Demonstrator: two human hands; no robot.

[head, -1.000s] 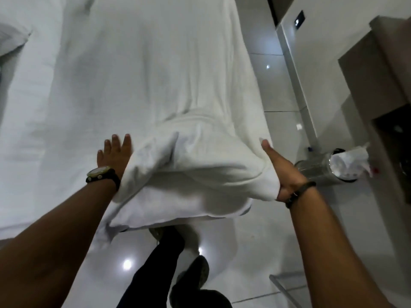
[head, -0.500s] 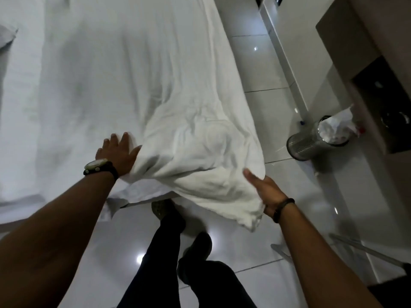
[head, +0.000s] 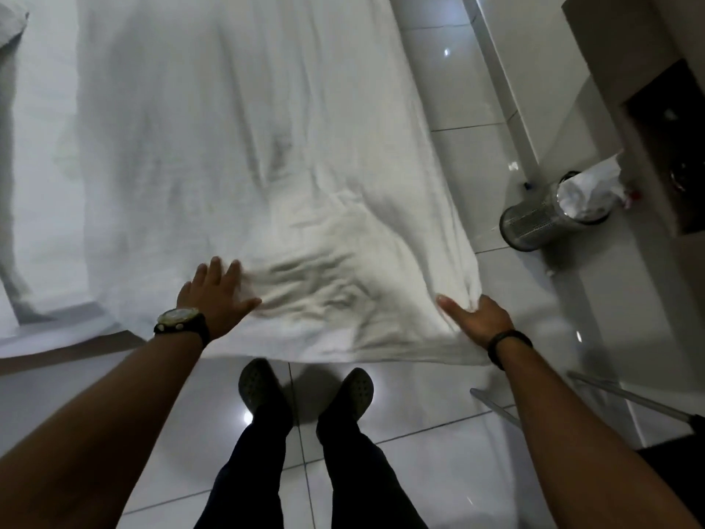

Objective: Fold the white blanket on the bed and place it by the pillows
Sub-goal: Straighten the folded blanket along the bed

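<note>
The bunched white blanket point(head: 267, 177) has dropped flat onto the bed — left hand point(head: 215, 295) spread, pressing; right hand point(head: 478, 318) open at its corner — folding barely begun.

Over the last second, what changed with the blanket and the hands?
The bunched blanket end was lowered and now lies flatter on the bed. The left hand went from under the bundle to flat on top; the right hand dropped to the corner. The bin stayed put.
</note>
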